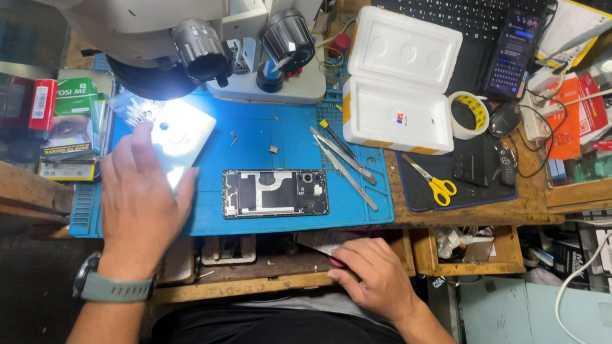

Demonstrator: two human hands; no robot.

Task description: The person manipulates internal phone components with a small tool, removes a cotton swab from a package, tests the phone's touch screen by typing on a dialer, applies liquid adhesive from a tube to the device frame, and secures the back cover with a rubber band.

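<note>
A head-worn camera looks down on a cluttered wooden worktop (458, 214) with a blue rectangular silicone repair mat (269, 141) under a white stereo microscope (219, 23).

The left hand (139, 201), with a grey watch on its wrist, is spread flat, palm down, fingers (144, 143) open and holding nothing. Its fingertips reach a white, brightly lit flat panel (182, 130) lying at the far left of the mat. An opened black smartphone with its inner parts showing (274, 192) lies just to the right of this hand, near the mat's near edge, its long axis running left to right. The left hand is the nearer of the two to it.

The right hand (374, 275) rests at the worktop's near edge, fingers curled over a small thing that I cannot make out, beside a shallow wooden drawer (467, 249) holding small oddments.

Right of the phone lie metal tweezers (345, 166), slanting far-left to near-right. Further right, an open white foam box (397, 77) appears empty. Yellow-handled scissors (433, 181) lie on a dark mat, near a roll of tape (469, 113).
</note>
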